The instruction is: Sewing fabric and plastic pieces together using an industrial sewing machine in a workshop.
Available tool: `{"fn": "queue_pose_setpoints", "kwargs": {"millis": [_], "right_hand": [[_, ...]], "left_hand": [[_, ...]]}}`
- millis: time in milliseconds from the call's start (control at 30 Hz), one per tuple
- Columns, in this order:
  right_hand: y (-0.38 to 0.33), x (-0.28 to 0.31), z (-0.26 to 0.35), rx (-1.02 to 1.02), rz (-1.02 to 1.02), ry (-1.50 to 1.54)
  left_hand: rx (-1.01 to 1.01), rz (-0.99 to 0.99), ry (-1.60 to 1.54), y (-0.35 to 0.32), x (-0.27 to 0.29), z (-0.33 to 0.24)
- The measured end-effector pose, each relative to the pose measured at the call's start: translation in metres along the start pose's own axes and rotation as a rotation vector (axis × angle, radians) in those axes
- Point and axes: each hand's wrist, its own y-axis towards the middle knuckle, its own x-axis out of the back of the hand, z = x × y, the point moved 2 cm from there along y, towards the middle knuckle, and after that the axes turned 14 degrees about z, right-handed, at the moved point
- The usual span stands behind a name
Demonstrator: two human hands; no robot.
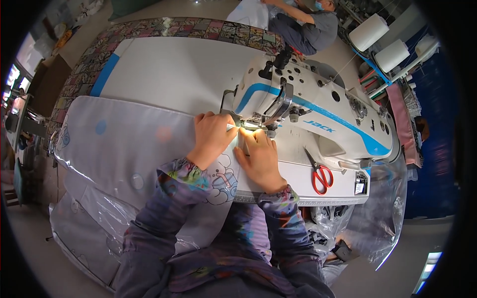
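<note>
A large pale grey fabric sheet (134, 149) with printed cartoon figures and coloured dots lies across the left of the sewing table and hangs over its front edge. My left hand (212, 136) is closed on the sheet's edge, just left of the lit needle area. Close beside it, my right hand (262, 158) has its fingers bent and pressed together at the same edge, under the head of a white and blue sewing machine (318, 111). The fingertips of both hands nearly meet there. The needle tip is hard to make out in the glare.
Red-handled scissors (322, 180) lie on the table to the right. White thread cones (368, 32) stand at the back right. Clear plastic sheeting (375, 208) hangs off the right side. Patterned cloth (198, 25) borders the table's far side; beyond it another person (310, 27) sits.
</note>
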Motion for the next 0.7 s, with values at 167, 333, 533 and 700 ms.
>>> {"fn": "queue_pose_setpoints", "kwargs": {"millis": [167,333,533,700], "right_hand": [[0.002,0.000,-0.002,0.001,0.005,-0.006],[0.003,0.000,-0.003,0.002,0.003,0.006],[0.004,-0.002,-0.006,0.009,-0.019,-0.001],[0.003,-0.007,-0.008,0.024,-0.084,0.014]], "left_hand": [[0.011,0.005,-0.002,0.001,0.001,-0.001],[0.024,0.017,-0.001,0.003,0.002,-0.002],[0.045,0.023,0.007,0.007,0.001,-0.003],[0.031,-0.015,0.005,0.011,0.000,-0.003]]}}
